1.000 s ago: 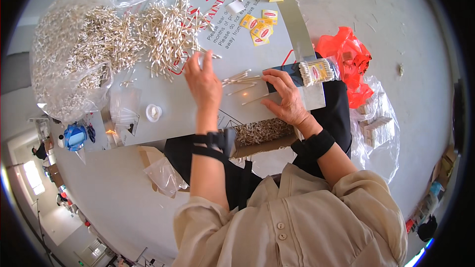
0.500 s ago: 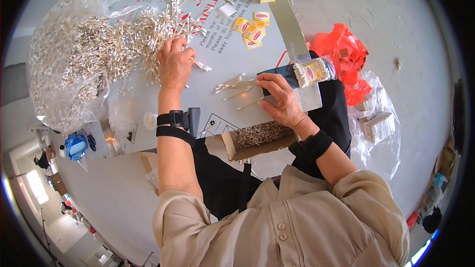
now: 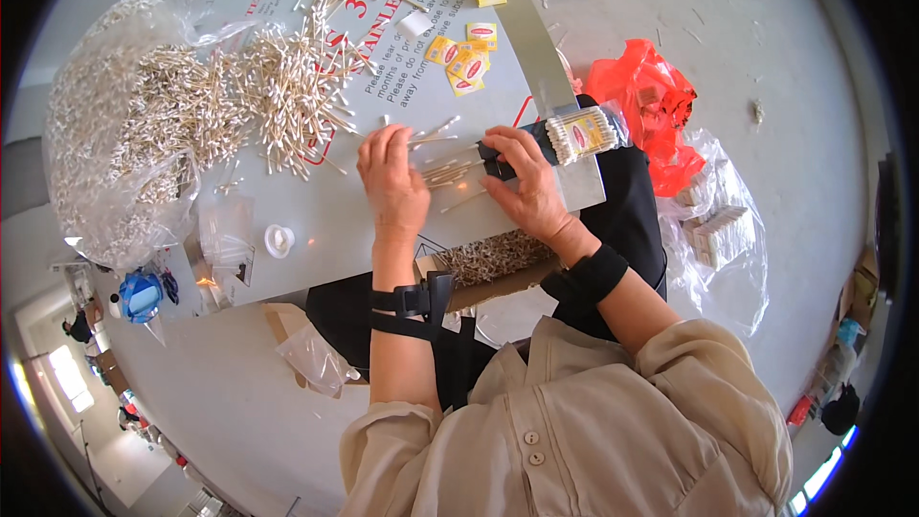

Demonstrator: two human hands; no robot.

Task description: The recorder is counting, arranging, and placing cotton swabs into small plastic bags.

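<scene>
My left hand (image 3: 392, 182) hovers over the near part of the table with its fingers curled. Cotton swabs (image 3: 445, 173) lie in a small bunch by its thumb, and a few stick out past its fingertips. My right hand (image 3: 526, 182) is closed around the left end of a dark flat piece (image 3: 532, 130), thumb on the near side. A clear-wrapped pack of cotton swabs (image 3: 586, 133) with a yellow label rests at that piece's right end. A large loose pile of cotton swabs (image 3: 292, 96) spreads beyond my left hand.
A clear bag of swabs (image 3: 86, 134) bulges at the table's left. Yellow cards (image 3: 469, 62) and a white round lid (image 3: 279, 240) lie on the table. A cardboard box of swabs (image 3: 493, 258) stands below the near edge. Right: a red bag (image 3: 641, 101) and a clear bag of packs (image 3: 723, 230).
My left hand has come from the swab pile toward my right hand, bringing swabs to the small bunch. My right hand stays at the dark piece. The view has shifted slightly.
</scene>
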